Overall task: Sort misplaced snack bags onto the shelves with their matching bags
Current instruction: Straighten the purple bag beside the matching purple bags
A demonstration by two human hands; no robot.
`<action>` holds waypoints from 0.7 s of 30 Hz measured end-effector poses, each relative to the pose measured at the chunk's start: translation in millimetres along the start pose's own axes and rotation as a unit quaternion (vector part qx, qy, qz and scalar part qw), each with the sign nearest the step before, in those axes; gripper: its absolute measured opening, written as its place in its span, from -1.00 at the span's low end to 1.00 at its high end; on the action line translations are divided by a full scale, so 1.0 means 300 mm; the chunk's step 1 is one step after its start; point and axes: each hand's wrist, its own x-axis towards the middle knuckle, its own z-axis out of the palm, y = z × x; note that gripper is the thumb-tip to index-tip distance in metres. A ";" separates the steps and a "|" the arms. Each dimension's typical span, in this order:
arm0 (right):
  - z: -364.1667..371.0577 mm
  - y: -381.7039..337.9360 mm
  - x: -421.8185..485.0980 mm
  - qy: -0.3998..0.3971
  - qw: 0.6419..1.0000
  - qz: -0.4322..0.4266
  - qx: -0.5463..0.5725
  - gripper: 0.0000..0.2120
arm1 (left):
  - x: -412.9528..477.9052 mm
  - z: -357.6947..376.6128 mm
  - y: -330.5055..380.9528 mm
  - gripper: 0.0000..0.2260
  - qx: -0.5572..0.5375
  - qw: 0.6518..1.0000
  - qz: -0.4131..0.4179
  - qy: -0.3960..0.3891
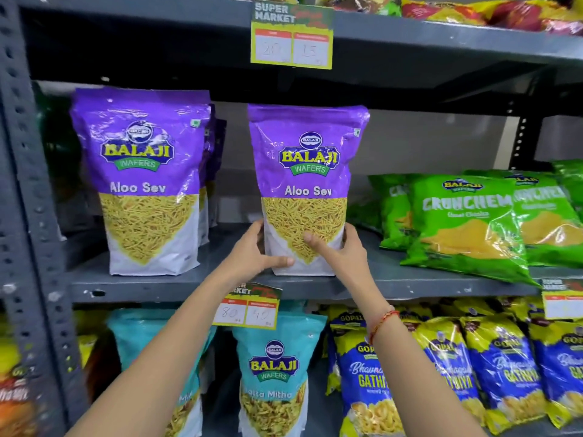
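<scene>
A purple Aloo Sev bag (pixel 307 171) stands upright at the front of the grey middle shelf (pixel 176 287). My left hand (pixel 255 252) grips its lower left edge. On the lower right edge sits my right hand (pixel 342 252), thumb across the bag's front. To the left, another purple Aloo Sev bag (pixel 142 178) stands upright with more purple bags behind it. A gap separates the two front bags.
Green Crunchem bags (pixel 467 225) lean at the right of the same shelf. Below are teal Balaji bags (pixel 274 370) and blue-yellow Gopal Gathiya bags (pixel 448 370). Price tags (pixel 291 39) hang from the shelf edges. A grey perforated upright (pixel 28 216) bounds the left.
</scene>
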 end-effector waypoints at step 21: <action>-0.064 0.034 0.067 -0.176 0.977 0.022 -0.121 0.09 | 0.037 -0.032 -0.009 -0.17 0.100 0.989 -0.091 -0.060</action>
